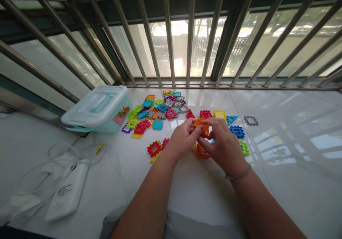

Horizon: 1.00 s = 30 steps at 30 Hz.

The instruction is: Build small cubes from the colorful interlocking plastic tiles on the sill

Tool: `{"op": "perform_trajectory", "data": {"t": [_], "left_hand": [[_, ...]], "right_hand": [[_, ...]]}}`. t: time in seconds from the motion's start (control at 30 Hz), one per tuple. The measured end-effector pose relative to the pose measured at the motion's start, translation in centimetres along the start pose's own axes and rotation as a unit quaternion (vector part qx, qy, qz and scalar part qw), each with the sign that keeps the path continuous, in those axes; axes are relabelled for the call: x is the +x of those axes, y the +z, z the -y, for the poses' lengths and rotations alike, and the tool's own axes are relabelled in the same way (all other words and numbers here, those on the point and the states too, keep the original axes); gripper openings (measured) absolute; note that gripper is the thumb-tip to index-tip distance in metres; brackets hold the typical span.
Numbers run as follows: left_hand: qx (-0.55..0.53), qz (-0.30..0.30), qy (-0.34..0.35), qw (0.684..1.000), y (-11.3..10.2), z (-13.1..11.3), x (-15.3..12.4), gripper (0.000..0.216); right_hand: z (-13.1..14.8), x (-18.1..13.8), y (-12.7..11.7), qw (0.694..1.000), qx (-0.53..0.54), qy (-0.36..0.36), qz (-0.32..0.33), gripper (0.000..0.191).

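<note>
Left grip (184,139) and right grip (223,146) close together, we clamp orange plastic tile (200,125) between both, fingers on its edges to steady it, above desk (288,203). Loose coloured tiles (157,112) lie spread far left within our reach, lidded box (97,107) beyond them on left.

orange lattice tile (200,124), blue lattice tile (237,131), pale teal box (123,115)

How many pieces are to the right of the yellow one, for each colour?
Blue tile: 1
Light blue triangle: 1
Grey tile: 1
Green tile: 1
Total: 4
</note>
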State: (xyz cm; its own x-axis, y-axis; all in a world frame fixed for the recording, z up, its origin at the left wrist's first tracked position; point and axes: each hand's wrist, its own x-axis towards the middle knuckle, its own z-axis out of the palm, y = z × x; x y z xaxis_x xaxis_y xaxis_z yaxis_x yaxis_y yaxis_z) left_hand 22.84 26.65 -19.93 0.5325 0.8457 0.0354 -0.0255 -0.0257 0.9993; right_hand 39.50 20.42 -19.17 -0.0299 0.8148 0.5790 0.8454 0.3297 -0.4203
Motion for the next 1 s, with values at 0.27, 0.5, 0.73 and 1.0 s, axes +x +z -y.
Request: {"op": "perform_trajectory", "data": {"t": [0.27, 0.5, 0.73, 1.0], "left_hand": [[-0.012, 0.006, 0.016, 1.000, 0.2, 0.3, 0.2, 0.032], [0.088, -0.032, 0.008, 0.996, 0.0, -0.7, -0.2, 0.021], [0.040, -0.036, -0.024, 0.998, 0.3, -1.2, -0.3, 0.030], [0.111, -0.234, -0.036, 0.965, -1.5, -0.1, 0.5, 0.042]], "right_hand": [[0.2, 0.0, -0.3, 1.000, 0.024, 0.008, -0.010, 0.045], [0.3, 0.1, -0.4, 0.998, 0.056, -0.002, -0.007, 0.048], [0.2, 0.1, -0.7, 0.999, 0.034, 0.021, -0.026, 0.044], [-2.0, 0.5, -2.9, 0.965, -0.063, 0.174, -0.188, 0.047]]}}
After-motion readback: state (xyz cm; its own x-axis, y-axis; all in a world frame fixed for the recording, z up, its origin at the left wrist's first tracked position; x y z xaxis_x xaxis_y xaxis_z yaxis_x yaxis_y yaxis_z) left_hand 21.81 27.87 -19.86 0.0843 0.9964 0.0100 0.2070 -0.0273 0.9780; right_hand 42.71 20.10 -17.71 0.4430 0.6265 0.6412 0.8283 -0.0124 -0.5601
